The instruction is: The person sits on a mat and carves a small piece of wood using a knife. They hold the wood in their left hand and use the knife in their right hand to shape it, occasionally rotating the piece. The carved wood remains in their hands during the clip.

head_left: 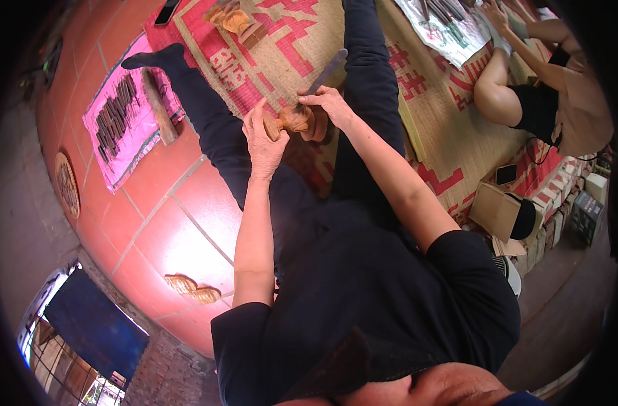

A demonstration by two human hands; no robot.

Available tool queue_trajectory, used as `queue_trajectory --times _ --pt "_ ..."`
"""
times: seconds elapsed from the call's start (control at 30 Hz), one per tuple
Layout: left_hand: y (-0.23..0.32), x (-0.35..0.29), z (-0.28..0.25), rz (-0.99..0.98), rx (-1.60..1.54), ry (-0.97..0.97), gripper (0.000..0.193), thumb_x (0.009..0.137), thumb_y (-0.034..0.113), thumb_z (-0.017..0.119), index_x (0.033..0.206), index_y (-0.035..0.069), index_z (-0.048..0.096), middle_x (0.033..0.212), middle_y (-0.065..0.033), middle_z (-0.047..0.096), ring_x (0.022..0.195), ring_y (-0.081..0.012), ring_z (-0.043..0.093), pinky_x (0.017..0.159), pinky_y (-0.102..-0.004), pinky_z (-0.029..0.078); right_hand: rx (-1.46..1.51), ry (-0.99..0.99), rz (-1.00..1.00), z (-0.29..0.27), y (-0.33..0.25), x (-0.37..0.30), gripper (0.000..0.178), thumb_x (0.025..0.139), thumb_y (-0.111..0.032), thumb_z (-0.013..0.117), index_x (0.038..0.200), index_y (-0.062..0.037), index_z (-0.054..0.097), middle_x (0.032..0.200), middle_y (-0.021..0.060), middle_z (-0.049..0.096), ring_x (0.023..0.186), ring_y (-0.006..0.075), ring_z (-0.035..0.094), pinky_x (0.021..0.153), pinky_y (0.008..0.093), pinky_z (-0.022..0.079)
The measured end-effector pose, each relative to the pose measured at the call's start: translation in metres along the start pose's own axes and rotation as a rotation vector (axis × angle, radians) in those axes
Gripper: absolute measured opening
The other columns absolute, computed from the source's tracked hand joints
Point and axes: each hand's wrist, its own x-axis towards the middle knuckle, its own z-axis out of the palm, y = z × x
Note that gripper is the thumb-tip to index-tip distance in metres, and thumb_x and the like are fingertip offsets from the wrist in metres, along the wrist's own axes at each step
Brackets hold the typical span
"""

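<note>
I sit on the floor with my legs stretched out in dark trousers. My left hand (263, 139) grips a small carved wooden piece (294, 120) held over my lap. My right hand (330, 103) holds a long flat metal tool (327, 72) whose end rests on the wooden piece. The tool's far end points away from me over the woven mat (288, 47).
A pink cloth (119, 145) with several dark carving tools and a wooden block (158, 107) lies on the red tile floor at left. Carved wooden pieces (191, 287) sit on the tiles, others (233, 20) on the mat. Another person (545, 88) sits at right. A cardboard box (496, 210) stands nearby.
</note>
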Motion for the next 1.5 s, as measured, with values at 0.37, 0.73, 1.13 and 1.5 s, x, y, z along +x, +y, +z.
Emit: queue_trajectory --times 0.37,0.73,1.13,1.5 --pt "0.003 0.0 0.002 0.005 0.011 -0.003 0.078 0.068 0.005 0.066 0.141 0.014 0.04 0.13 -0.0121 0.044 0.124 -0.0321 0.041 0.108 -0.0411 0.034 0.0 0.068 0.03 0.0 -0.002 0.002 0.028 0.075 -0.009 0.077 0.097 0.0038 0.065 0.09 0.0115 0.067 0.083 0.0198 0.065 0.078 0.0309 0.05" --pt "0.004 -0.002 0.003 0.016 0.025 0.01 0.078 0.068 0.006 0.067 0.141 0.014 0.041 0.13 -0.0137 0.044 0.124 -0.0325 0.041 0.109 -0.0414 0.034 -0.031 0.134 0.014 0.0 -0.005 0.001 0.028 0.074 -0.007 0.076 0.097 0.0047 0.066 0.088 0.0109 0.067 0.08 0.0207 0.065 0.075 0.0321 0.051" --pt "0.002 -0.005 0.006 0.082 0.076 0.02 0.079 0.067 0.004 0.065 0.142 0.012 0.041 0.133 -0.0139 0.044 0.129 -0.0333 0.039 0.109 -0.043 0.032 0.008 0.14 -0.033 -0.003 0.003 0.006 0.022 0.074 -0.008 0.075 0.094 0.0005 0.07 0.086 0.0061 0.068 0.081 0.0163 0.063 0.076 0.0293 0.049" --pt "0.007 -0.006 0.009 0.123 0.052 0.074 0.08 0.063 0.002 0.067 0.139 0.012 0.043 0.128 -0.0146 0.045 0.123 -0.0346 0.041 0.107 -0.0441 0.035 -0.119 0.212 0.047 0.004 -0.015 0.003 0.022 0.071 -0.009 0.078 0.088 0.0008 0.066 0.083 0.0088 0.065 0.077 0.0182 0.062 0.072 0.0304 0.048"
